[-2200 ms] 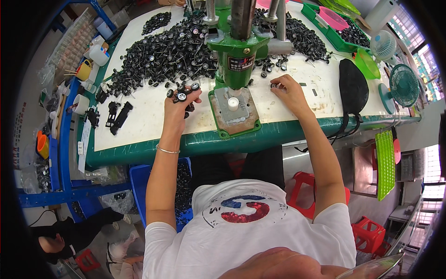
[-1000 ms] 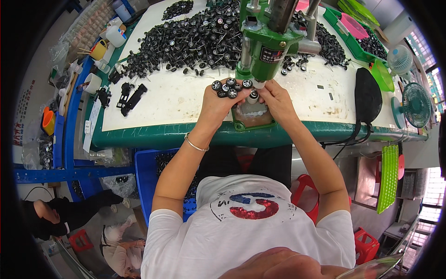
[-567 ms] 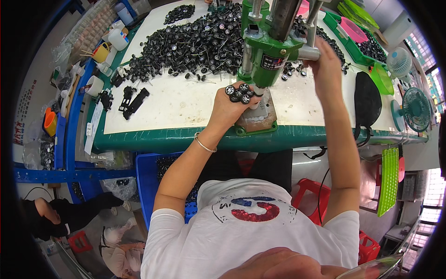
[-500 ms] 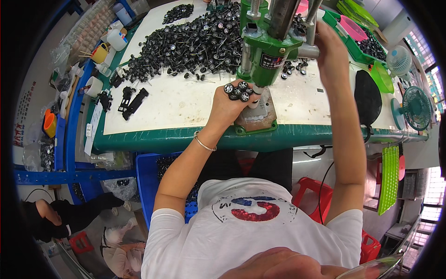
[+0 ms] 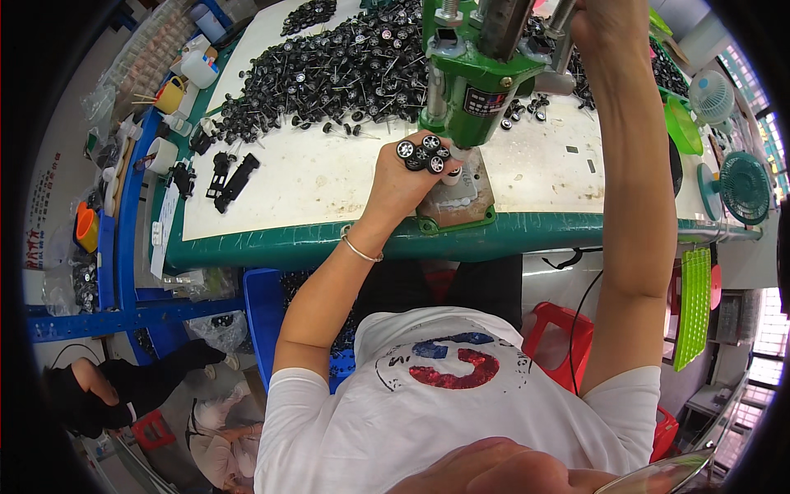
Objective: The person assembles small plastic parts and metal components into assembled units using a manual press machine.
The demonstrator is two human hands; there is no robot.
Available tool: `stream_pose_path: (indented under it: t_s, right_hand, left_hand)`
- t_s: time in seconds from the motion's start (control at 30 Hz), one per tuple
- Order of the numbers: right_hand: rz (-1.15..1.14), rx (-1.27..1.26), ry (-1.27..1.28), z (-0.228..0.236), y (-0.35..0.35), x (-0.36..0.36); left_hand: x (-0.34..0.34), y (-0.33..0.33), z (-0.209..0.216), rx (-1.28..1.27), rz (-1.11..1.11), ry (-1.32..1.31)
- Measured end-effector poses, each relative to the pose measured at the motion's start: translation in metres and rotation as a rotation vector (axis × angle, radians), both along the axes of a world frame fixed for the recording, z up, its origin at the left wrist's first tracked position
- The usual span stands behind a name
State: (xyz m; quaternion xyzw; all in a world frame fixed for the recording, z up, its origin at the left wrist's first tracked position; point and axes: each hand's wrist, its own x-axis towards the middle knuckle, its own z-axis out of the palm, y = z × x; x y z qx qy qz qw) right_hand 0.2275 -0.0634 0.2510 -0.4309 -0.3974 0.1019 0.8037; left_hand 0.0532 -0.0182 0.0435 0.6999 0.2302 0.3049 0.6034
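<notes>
My left hand (image 5: 401, 174) is closed around a cluster of small black toy wheels (image 5: 429, 155) with silver spoked hubs. It sits beneath the ram (image 5: 462, 154) of a green bench press (image 5: 475, 103), just above the press's metal base plate (image 5: 473, 196). A pale round piece (image 5: 451, 178) shows by the fingertips, partly hidden. My right hand (image 5: 607, 23) is raised at the top edge, beside the press's metal lever rod (image 5: 562, 18). Its fingers are mostly out of sight, so its grip does not show.
A large heap of black wheels on axles (image 5: 337, 78) covers the table's far left. Black plastic chassis parts (image 5: 237, 181) lie nearer on the left. Loose wheels (image 5: 524, 109) are right of the press. Small fans (image 5: 739, 188) stand at the right edge; a blue bin (image 5: 262, 317) is below.
My right hand has moved up and outward, from beside the press's side shaft to the top edge. My left hand stays under the ram with the wheels. The view has shifted slightly.
</notes>
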Motion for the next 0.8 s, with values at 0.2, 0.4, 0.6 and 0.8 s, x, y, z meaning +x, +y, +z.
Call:
stream_pose_path:
  t_s: [0.2, 0.4, 0.6, 0.8]
  right_hand:
    - [0.486, 0.182, 0.313, -0.003, -0.025, -0.009]
    - [0.002, 0.167, -0.171, -0.01, -0.023, -0.007]
    - [0.015, 0.225, -0.276, -0.015, -0.029, -0.007]
    - [-0.009, 0.386, -0.358, -0.038, -0.053, -0.02]
  left_hand:
    - [0.001, -0.002, -0.002, 0.044, 0.015, -0.016]
    - [0.002, -0.003, -0.004, -0.025, 0.011, -0.072]
    - [0.004, -0.002, -0.009, 0.046, 0.027, -0.071]
    - [0.002, -0.005, -0.006, -0.012, 0.02, -0.051]
